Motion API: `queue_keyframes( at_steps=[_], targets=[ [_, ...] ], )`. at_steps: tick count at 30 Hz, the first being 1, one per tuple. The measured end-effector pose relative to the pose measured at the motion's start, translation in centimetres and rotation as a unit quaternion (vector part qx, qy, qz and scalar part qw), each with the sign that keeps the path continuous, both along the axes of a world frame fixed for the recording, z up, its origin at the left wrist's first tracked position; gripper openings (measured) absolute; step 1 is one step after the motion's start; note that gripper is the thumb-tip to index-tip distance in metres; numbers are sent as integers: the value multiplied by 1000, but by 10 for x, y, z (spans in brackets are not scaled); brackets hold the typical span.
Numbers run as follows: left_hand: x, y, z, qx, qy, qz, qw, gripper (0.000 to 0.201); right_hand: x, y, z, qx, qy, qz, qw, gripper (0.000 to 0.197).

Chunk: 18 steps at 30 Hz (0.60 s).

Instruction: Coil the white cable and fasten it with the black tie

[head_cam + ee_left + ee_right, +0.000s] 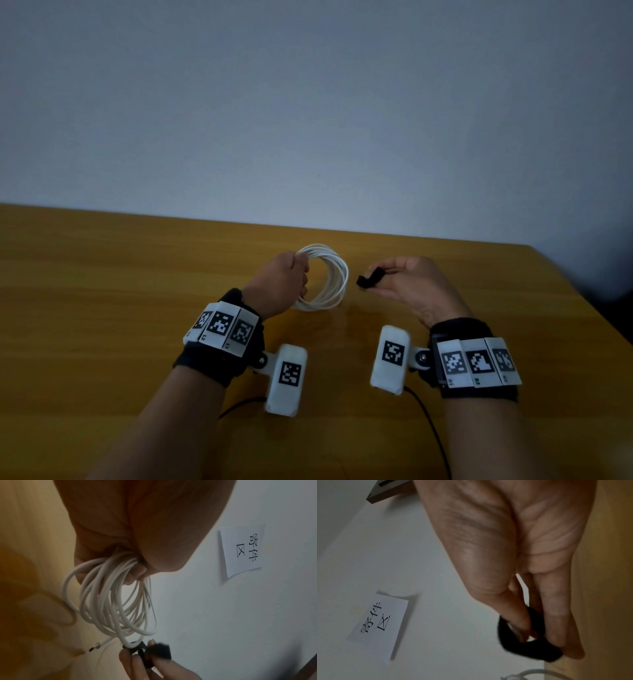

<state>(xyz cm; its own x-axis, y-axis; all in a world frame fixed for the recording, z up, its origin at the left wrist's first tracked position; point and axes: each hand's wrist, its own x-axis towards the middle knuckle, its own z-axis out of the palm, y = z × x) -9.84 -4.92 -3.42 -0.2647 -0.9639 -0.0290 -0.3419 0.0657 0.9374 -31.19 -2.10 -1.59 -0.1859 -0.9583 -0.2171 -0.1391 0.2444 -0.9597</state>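
The left hand (281, 284) grips the white cable (334, 277), already wound into a bundle of loops, with its fingers (135, 573) curled round one side of the coil so the turns stay gathered, as the left wrist view shows. The coil stands nearly upright, its lower edge at or just above the wooden bench (102, 274); whether it touches cannot be told. Holding it on edge probably leaves the open centre reachable from the 3 o'clock side. There, near the coil but apart from it in the head view, the right hand (411, 284) pinches the black tie (368, 279) between thumb and fingertips (573, 654), the strip bent into a loose curve and its free end pointing toward the coil at 9 o'clock. One cable end with a metal plug (96, 645) hangs free below the bundle. Coiling looks finished; fastening is not yet done. The next step seems to be passing the tie through the loops and closing it round them; loosening the left grip too early could let the turns spring apart. A paper note (243, 550) with printed characters hangs on the wall.
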Motion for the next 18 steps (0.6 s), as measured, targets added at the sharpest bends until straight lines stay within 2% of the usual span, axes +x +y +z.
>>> queue_keyframes(
  at_steps=[3, 7, 9, 12, 15, 18],
  targets=[
    [1, 1, 0, -2, -7, -3, 1000, 36, 0, -3, -2, 8, -15, 3, 1000, 22],
    [1, 1, 0, -3, -9, -3, 1000, 36, 1, -7, -2, 15, -7, -10, 1000, 11],
    [1, 0, -1, -4, -9, -6, 1000, 36, 0, -8, -4, 16, 34, -6, 999, 7],
    [2, 0, -1, -2, -10, -2, 1000, 37, 0, -9, -7, 39, 103, -17, 994, 19],
    [2, 0, -2, -3, -7, -3, 1000, 37, 4, -6, -2, 56, 187, 0, 981, 20],
    [2, 0, -2, -3, -7, -2, 1000, 38, 8, 1, 3, 121, 220, 31, 967, 47]
  ],
)
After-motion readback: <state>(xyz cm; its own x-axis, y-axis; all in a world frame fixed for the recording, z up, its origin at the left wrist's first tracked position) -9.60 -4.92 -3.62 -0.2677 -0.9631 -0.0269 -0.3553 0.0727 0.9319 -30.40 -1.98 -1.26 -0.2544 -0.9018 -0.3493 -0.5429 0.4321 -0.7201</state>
